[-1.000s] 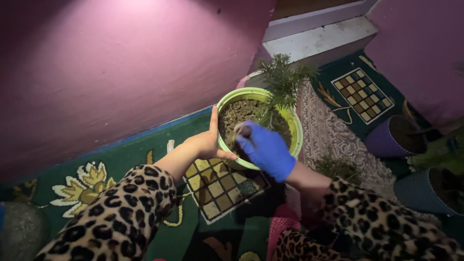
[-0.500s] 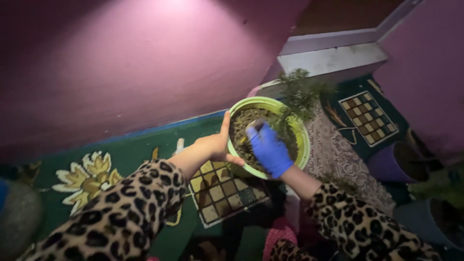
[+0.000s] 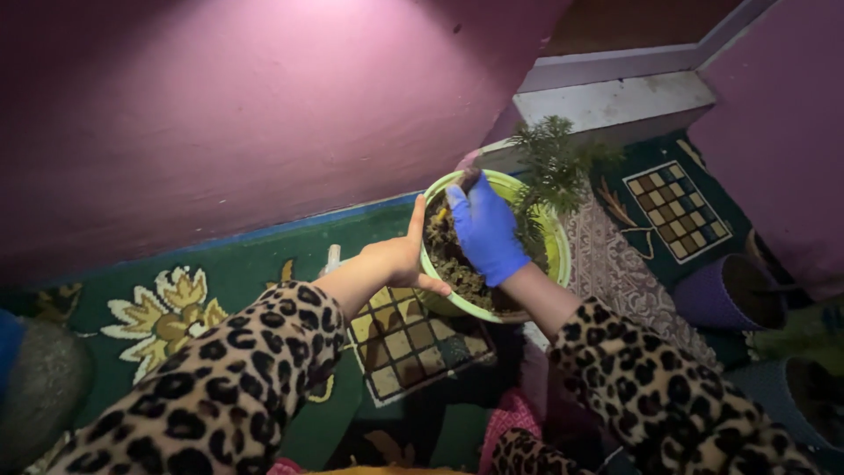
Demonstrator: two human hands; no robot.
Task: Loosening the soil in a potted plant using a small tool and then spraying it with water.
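Note:
A light green plastic pot point(image 3: 556, 246) filled with dark soil point(image 3: 457, 268) stands on a patterned green rug. A small feathery green plant point(image 3: 552, 167) grows at its far side. My left hand point(image 3: 397, 260) is bare and grips the pot's near-left rim, thumb over the edge. My right hand point(image 3: 483, 230) wears a blue glove and reaches over the soil to the far rim, its fingertips pinching a small dark clump of soil point(image 3: 469, 179). Both arms are in leopard-print sleeves.
A pink wall runs along the left and back. A white step point(image 3: 615, 97) lies behind the pot. A purple pot point(image 3: 703, 295) and a grey-blue pot point(image 3: 774, 387) stand at the right. A grey rounded object point(image 3: 35, 387) sits at the far left.
My gloved right hand has moved from the middle of the soil to the pot's far rim. My left hand stays on the rim. The view has shifted slightly.

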